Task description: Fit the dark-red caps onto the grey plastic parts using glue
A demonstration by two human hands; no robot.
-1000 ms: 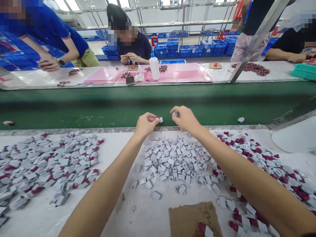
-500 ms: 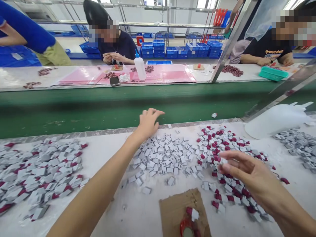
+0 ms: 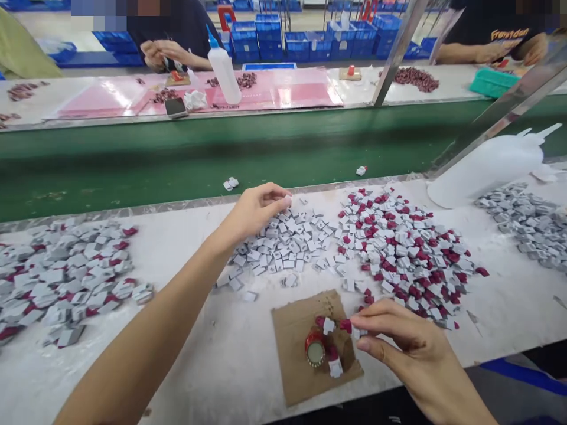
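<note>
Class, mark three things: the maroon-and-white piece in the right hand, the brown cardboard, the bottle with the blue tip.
Maroon-and-white piece [image 3: 345,325], head view: on its maroon end.
Brown cardboard [image 3: 293,378], head view: on its bare lower-left part.
Bottle [image 3: 225,74], head view: middle of its white body.

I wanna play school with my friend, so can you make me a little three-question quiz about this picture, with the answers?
1. What does the right hand pinch? A, a spoon; B, a red-and-white block; C, a pencil.
2. True or false: the bottle has a blue top.
3. Fill in: the round thing on the cardboard has a ____ side.

Key: 1, B; 2, true; 3, red.
</note>
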